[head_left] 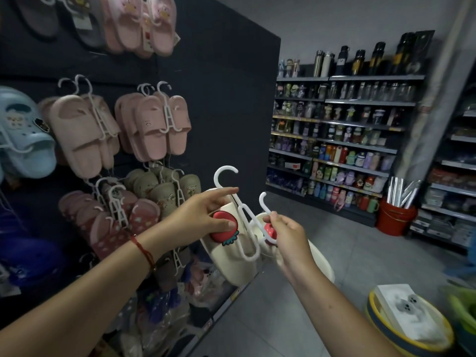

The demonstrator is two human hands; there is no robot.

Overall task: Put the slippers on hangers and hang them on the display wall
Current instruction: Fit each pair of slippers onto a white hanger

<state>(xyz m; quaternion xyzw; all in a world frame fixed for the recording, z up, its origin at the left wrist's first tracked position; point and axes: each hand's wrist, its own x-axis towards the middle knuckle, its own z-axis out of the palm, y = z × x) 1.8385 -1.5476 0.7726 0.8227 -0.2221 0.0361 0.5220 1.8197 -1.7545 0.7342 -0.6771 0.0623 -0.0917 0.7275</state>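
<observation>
Head view shows your left hand [206, 215] gripping the cream strawberry-charm slipper [231, 256] on its white plastic hanger [243, 215], right hand [288, 233] pinching a second hanger [265, 204]; hanging on the dark display wall [219, 99] remains.

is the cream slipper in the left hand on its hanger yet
On: the white hanger runs down over the cream slipper held by the left hand, hook free above.

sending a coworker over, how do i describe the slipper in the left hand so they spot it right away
Start at the black display wall hung with slippers; by its lower right edge, the left hand holds a cream slipper on a white hanger. Unlike the pink and brown pairs hanging beside it, it carries a red strawberry charm.
</observation>
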